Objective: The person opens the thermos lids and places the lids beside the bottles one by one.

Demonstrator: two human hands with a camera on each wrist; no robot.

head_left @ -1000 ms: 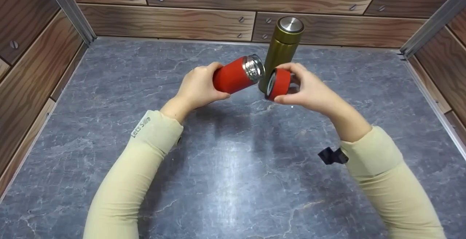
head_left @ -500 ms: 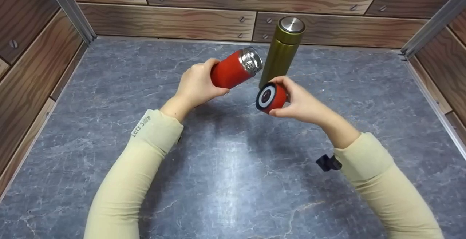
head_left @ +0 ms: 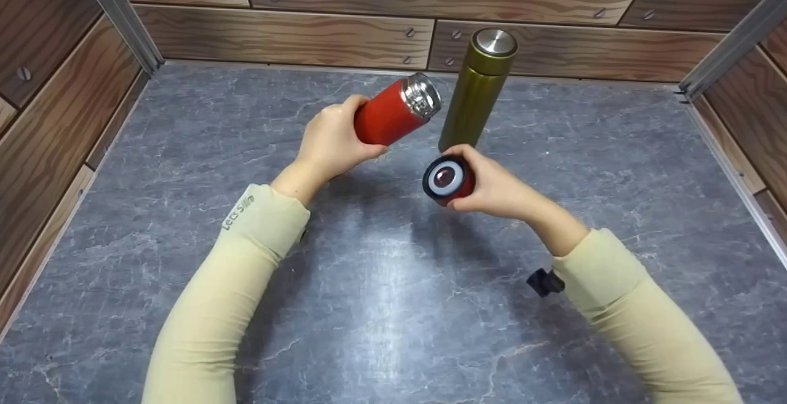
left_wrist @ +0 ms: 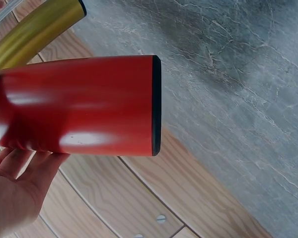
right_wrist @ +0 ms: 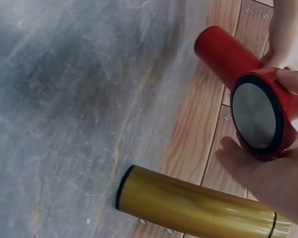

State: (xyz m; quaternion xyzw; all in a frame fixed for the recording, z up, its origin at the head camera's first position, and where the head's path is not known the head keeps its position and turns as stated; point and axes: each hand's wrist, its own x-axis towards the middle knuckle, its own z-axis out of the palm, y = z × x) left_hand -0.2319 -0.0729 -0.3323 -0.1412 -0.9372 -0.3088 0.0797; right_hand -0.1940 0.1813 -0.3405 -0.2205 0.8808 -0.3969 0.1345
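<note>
My left hand (head_left: 335, 136) grips a red thermos bottle (head_left: 390, 115), tilted with its bare steel threaded mouth (head_left: 422, 96) pointing up and right. In the left wrist view the bottle's red body (left_wrist: 84, 104) and black base show, fingers curled beneath. My right hand (head_left: 492, 182) pinches the red lid (head_left: 447, 179) by its sides, its grey-ringed underside facing the head camera. The lid's flat steel top (right_wrist: 256, 116) shows in the right wrist view. Bottle and lid are apart. Just behind the right hand, a gold-green thermos (head_left: 476, 93) stands upright with its steel-topped lid on.
A grey marbled tabletop (head_left: 344, 305) lies under both arms. Wood-patterned panels (head_left: 276, 35) wall it at the back and sides, with metal posts (head_left: 123, 16) at the corners. A small black device (head_left: 545, 282) sits at the right cuff.
My right hand has moved the lid left and toward me, turning its underside to the head camera. My left hand has raised the bottle slightly up and left.
</note>
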